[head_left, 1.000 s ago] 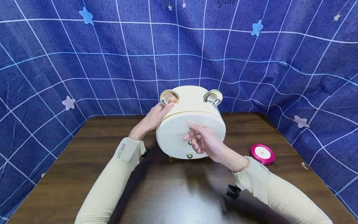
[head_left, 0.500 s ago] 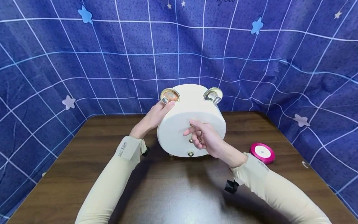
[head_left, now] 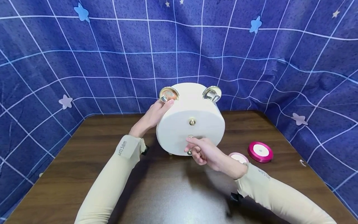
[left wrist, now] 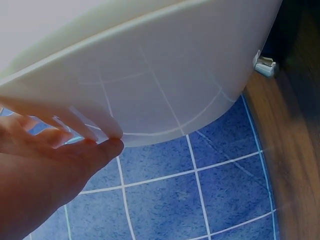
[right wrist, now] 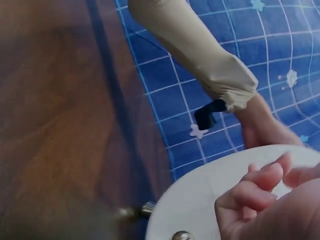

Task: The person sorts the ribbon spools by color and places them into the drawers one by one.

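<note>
A: Where was the white case (head_left: 177, 129)?

B: Standing on the tabletop (head_left: 165, 189), near the middle of the far edge, knobbed face toward the person. Two gold-rimmed cups (head_left: 169, 94) sat up top, one per side.

A: Left hand (head_left: 153, 117)?

B: Resting on the case's left side, fingers loose against the wall, thumb tip just beside the cup there.

A: Right hand (head_left: 206, 152)?

B: At the front face, fingers part-curled, thumb tip at the middle knob (head_left: 191, 136). Couldn't tell if it pinched the knob. Top knob (head_left: 192, 122) was uncovered; bottom knob (head_left: 189, 152) was partly hidden by the fingers.

A: Anything else?

B: Magenta spool (head_left: 260, 151) lay toward the right edge. Paler pink spool (head_left: 238, 157) was just beside it, partly behind the right forearm.
</note>
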The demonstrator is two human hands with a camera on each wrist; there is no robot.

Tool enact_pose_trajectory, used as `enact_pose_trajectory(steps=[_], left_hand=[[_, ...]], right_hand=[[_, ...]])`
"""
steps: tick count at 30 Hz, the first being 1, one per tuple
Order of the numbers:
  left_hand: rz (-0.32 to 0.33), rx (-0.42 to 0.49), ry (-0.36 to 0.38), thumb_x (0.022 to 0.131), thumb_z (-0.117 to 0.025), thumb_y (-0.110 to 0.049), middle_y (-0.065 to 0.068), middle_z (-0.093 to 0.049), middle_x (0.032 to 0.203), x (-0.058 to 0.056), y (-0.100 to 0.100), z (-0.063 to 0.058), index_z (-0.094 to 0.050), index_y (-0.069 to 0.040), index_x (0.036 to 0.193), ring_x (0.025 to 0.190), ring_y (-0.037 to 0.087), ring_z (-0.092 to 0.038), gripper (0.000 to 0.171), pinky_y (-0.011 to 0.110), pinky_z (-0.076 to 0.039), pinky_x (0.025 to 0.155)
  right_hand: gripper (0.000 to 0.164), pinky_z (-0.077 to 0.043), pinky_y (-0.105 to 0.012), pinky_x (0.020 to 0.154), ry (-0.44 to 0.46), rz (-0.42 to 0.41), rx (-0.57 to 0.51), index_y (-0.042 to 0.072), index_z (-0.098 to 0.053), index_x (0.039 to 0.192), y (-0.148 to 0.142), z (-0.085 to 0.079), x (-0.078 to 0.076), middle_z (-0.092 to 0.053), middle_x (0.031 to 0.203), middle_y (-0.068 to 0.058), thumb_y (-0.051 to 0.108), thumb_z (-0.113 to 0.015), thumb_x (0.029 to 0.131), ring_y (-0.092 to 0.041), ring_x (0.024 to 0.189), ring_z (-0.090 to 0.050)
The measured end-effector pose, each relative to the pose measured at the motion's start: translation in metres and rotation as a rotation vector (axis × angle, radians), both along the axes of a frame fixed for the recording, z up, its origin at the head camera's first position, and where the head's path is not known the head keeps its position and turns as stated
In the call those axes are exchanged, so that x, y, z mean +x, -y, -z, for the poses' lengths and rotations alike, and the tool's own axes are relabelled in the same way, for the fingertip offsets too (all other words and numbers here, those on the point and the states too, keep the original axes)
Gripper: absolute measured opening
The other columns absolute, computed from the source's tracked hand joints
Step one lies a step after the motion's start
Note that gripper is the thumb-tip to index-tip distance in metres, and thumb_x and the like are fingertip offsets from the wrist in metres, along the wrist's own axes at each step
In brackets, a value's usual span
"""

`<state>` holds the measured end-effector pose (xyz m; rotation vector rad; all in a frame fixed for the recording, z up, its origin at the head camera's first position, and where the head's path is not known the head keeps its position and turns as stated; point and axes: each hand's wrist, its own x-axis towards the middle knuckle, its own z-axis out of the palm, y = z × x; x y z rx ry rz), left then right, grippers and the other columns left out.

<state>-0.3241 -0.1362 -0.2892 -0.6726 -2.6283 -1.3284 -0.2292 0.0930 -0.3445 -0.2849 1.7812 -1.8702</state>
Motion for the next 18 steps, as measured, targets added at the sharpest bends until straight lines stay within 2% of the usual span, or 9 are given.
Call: enact_pose_trajectory(steps=[3,7,13,18], left_hand=[[0.005,0.005,0.001,0.098,-0.036,-0.058,0.008,-0.069,0.103,0.001,0.0,-0.001,-0.05,-0.022,0.132,0.085,0.019,-0.069,0.053,0.038,-0.052,0.084],[0.003,-0.003,-0.004,0.098,-0.036,-0.058,0.007,-0.067,0.105,0.001,0.0,0.0,-0.054,-0.019,0.128,0.088,0.019,-0.067,0.052,0.037,-0.052,0.085],[-0.001,0.008,-0.018,0.098,-0.037,-0.057,0.007,-0.063,0.11,0.001,0.0,0.0,-0.055,-0.018,0.126,0.095,0.02,-0.064,0.052,0.038,-0.05,0.089],[-0.009,-0.01,-0.008,0.097,-0.036,-0.06,0.006,-0.063,0.107,0.001,0.001,0.001,-0.054,-0.018,0.124,0.093,0.019,-0.064,0.053,0.037,-0.051,0.085]], right_hand=[[0.041,-0.022,-0.02,0.04,0.089,0.046,-0.007,0.007,-0.063,0.091,0.002,0.005,-0.004,-0.047,0.046,0.008,0.045,-0.048,0.096,-0.006,0.038,-0.039],[0.04,-0.023,-0.02,0.04,0.156,0.075,-0.067,0.007,-0.064,0.093,0.007,0.008,-0.009,-0.047,0.046,0.007,0.043,-0.046,0.096,-0.006,0.039,-0.038],[0.036,-0.025,-0.021,0.04,0.155,0.094,-0.105,0.008,-0.064,0.09,0.012,0.009,-0.009,-0.046,0.045,0.006,0.038,-0.044,0.096,-0.007,0.038,-0.037],[0.037,-0.026,-0.022,0.041,0.153,0.093,-0.092,0.008,-0.063,0.09,0.011,0.011,-0.004,-0.045,0.046,0.006,0.039,-0.044,0.096,-0.008,0.039,-0.036]])
